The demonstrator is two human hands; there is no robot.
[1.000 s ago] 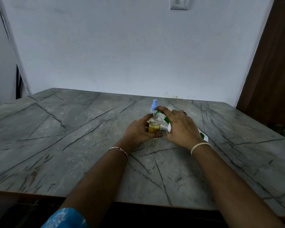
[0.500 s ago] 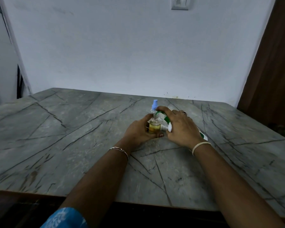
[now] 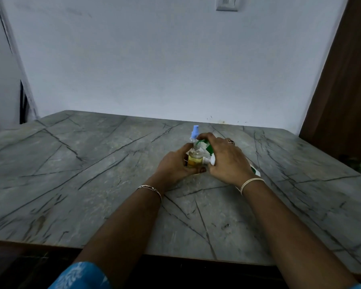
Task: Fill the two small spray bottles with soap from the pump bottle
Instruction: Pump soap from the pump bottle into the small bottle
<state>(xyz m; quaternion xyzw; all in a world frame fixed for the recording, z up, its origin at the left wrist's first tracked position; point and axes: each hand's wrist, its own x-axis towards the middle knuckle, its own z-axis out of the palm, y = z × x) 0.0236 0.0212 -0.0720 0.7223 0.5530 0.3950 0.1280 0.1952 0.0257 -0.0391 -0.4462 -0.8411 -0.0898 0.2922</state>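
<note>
Left grip (image 3: 175,165) is wrapped round the open small spray bottle (image 3: 195,158), fingers and thumb curled about its clear body, pinning it upright on the bench (image 3: 92,163). Right grip (image 3: 227,161) is curled over the pump bottle (image 3: 208,148), which is tipped well over with its green nozzle end right at the little bottle's bare neck. Whether it's touching or just above, I can't tell. All of this sits toward the bench's far edge, a little right of its middle.

Now the danger. That neck is narrow, and a nozzle slightly off line would send soap down the outside and over the left fingers. A slick, light bottle could then twist or tip in the hold. A hard sideways press from the right could topple it too. The hands also hide part of the level, so overfilling is a fair worry.

The small bottle is clear and round-shouldered, with amber-yellow soap well over halfway up its body. The pump bottle is green and white, its base poking out past the right wrist. Just behind them stands the second spray bottle (image 3: 195,133), pale blue sprayer fitted, contents hidden.
</note>
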